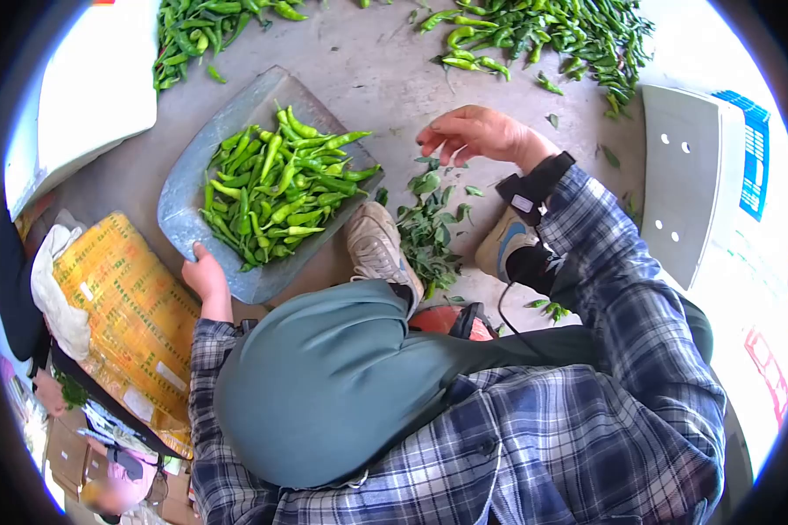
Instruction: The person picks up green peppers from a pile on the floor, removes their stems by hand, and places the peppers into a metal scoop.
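Observation:
My left hand [207,278] grips the near left rim of a grey metal scoop [184,194], its thumb over the edge. A heap of green peppers [280,188] fills much of the scoop. My right hand [477,136] hangs above the floor to the right of the scoop, fingers apart and slightly bent, with nothing in it. Below that hand, loose green leaves [429,232] lie between my shoes.
Green pepper piles lie at the top left [206,31] and top right [543,39]. A white crate [692,175] stands at right, a white container [96,87] at upper left. A yellow taped box [127,306] is beside my left arm. Another person [118,490] is at lower left.

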Demonstrator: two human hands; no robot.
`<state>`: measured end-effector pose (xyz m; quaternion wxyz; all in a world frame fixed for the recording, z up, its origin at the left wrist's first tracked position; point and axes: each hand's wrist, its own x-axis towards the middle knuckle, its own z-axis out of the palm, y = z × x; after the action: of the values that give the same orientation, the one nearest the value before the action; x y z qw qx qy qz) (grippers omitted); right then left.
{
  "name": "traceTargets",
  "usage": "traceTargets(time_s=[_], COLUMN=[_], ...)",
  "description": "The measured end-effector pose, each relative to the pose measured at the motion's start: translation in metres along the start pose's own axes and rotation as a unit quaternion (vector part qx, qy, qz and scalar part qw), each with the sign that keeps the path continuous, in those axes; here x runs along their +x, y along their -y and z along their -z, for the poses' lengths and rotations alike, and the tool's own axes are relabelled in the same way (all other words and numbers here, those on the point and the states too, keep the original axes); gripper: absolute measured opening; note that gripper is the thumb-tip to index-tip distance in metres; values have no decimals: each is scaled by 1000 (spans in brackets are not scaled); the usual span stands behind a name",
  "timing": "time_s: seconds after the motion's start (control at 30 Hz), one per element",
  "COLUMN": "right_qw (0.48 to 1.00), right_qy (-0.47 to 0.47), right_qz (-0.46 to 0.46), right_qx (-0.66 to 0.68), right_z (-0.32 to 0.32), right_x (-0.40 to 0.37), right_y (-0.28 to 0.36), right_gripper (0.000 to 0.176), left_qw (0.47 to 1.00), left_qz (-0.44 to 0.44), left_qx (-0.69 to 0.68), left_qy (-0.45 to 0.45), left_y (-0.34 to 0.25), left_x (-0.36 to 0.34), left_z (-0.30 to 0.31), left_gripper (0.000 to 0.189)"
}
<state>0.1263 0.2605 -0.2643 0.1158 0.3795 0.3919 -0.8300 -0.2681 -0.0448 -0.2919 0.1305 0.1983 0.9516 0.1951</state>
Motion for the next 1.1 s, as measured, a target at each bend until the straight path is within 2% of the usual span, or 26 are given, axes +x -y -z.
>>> traceTargets(time_s=[0.03, 0.17, 0.23, 0.27, 0.3, 0.33, 0.37, 0.47, 0.53, 0.63, 0.67, 0.7, 0.77, 0.83, 0.9, 0.97, 1.03, 1.1], right_qw=[998, 999, 992, 943, 849, 818, 774, 754, 655, 645, 643, 643, 686, 697, 738, 756, 803, 816], right_qy=[21, 20, -70, -141, -204, -194, -177, -173, -227, -218, -194, -194, -171, -159, -169, -175, -184, -192], right_qz=[12, 19, 3, 67, 127, 97, 106, 121, 175, 212, 206, 212, 193, 193, 169, 179, 208, 186], right_qx=[56, 34, -101, -292, -470, -533, -599, -622, -699, -701, -712, -710, -680, -672, -631, -605, -528, -512], right_z=[-1, -5, -6, -7, -7, -17, -29, -63, -70, -70, -68, -69, -72, -76, -80, -81, -79, -76], right_x=[-1, 3, 5, 9, 16, 16, 12, 10, 16, 26, 28, 28, 26, 23, 21, 21, 19, 18], right_y=[-2, -4, -10, -21, -39, -50, -65, -94, -109, -113, -111, -109, -106, -107, -111, -116, -120, -120], right_gripper=[30, 27, 27, 29, 31, 38, 40, 38, 32, 24, 14, 14, 7, 8, 6, 6, 8, 8], left_qw=[999, 998, 995, 997, 998, 998, 999, 998, 997, 999, 999, 999, 1000, 999, 999, 999, 999, 999], left_qz=[46, 42, 47, 41, 35, 35, 36, 38, 39, 48, 41, 35, 26, 24, 24, 14, 50, 47], left_qx=[-4, -54, -83, -65, -48, -49, -33, -40, -64, -6, -12, -19, 1, -23, -29, -29, -15, -27], left_qy=[15, 8, 3, 5, 7, 10, 7, 2, 1, -7, -9, -10, -16, -22, -31, -24, -9, 0], left_y=[0, -1, -5, -6, -7, -4, -1, 0, -4, 1, 6, 2, 5, 3, 2, 2, -8, -7], left_x=[0, -3, -3, -3, -5, -5, -3, -2, -5, 1, 4, 1, 2, 0, 1, -1, -4, -3], left_z=[1, 0, 0, 1, 1, 0, -1, -1, -2, -3, -3, -4, -5, -5, -4, -5, -1, -1], left_gripper=[36, 36, 37, 37, 37, 37, 37, 38, 39, 41, 41, 41, 39, 38, 38, 39, 38, 37])
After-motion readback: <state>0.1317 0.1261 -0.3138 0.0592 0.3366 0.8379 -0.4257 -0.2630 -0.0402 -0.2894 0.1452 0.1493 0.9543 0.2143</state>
